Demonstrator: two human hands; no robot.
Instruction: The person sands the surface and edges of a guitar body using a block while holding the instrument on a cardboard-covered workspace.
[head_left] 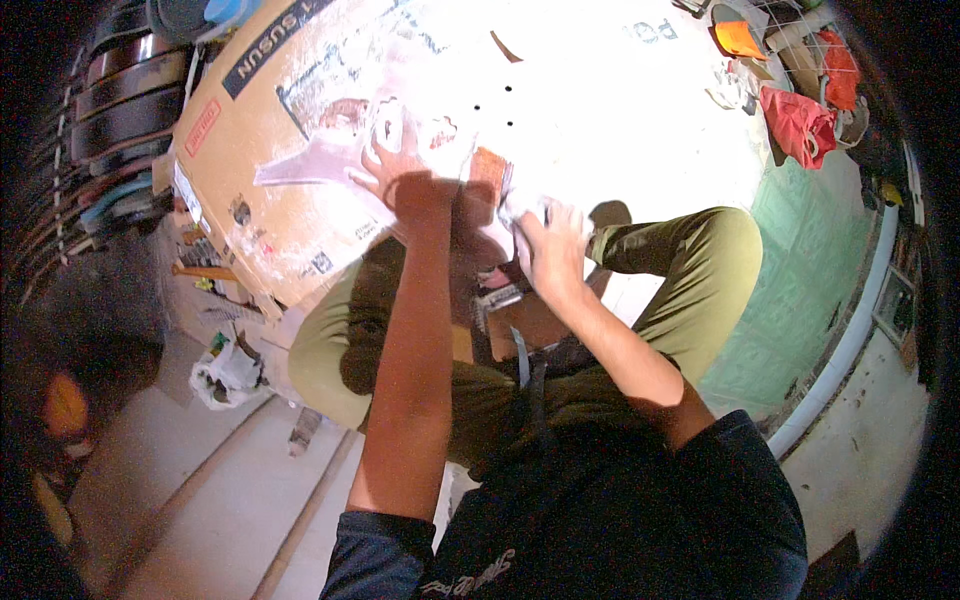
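Note:
A large flattened cardboard sheet (225, 170) with white smears spreads before my crossed legs, and strong light bleaches its right part. My left hand (398, 180) rests on it with fingers spread, touching a pale, flat, pointed piece (300, 168). To its right, my right hand (556, 245) is closed, with the fingers bent around something small and whitish. Glare hides what that is. A reddish-brown rectangular piece (488, 170) lies between the two hands, just beyond the right fingertips.
A thin curved brown strip (506, 47) lies at the far side. Red bag (800, 125) and orange item (738, 40) sit at far right. A pale pipe (838, 365) edges the green floor. Left are dark stacked containers (125, 95) and a white plastic bag (228, 374).

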